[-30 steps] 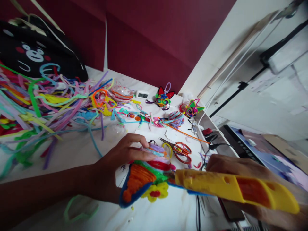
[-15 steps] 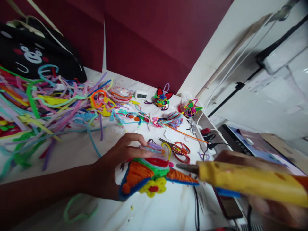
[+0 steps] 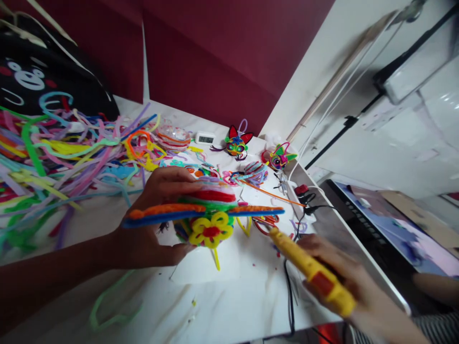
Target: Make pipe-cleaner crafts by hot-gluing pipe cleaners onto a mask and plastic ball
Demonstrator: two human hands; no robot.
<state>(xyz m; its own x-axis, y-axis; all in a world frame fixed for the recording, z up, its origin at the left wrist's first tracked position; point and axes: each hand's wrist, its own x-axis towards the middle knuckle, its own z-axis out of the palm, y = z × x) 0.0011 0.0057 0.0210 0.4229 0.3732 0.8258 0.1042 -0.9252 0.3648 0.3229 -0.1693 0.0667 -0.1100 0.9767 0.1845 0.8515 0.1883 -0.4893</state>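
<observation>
My left hand (image 3: 143, 229) is wrapped round a ball-shaped pipe-cleaner craft piece (image 3: 215, 195) at its left side. Two orange ear shapes edged in blue stick out sideways from it, and a yellow flower (image 3: 211, 231) with a red middle sits on the near side. A yellow pipe-cleaner end hangs below the flower. In my right hand (image 3: 337, 267) is a yellow hot glue gun (image 3: 308, 267), its nose up and left, apart from the craft piece. Scissors with red-orange handles (image 3: 263, 225) lie behind, partly hidden.
A big pile of pipe cleaners (image 3: 71, 157) covers the left, before a black bag (image 3: 53, 76). Two finished cat-like heads (image 3: 236, 143) (image 3: 278, 157) stand at the back near a small digital clock (image 3: 205, 138). Black cable (image 3: 289, 306) runs down the table's right side.
The craft piece has tipped in my left hand, so its ears show edge-on and the flower faces me. The glue gun has drawn back down, its nose turning upward.
</observation>
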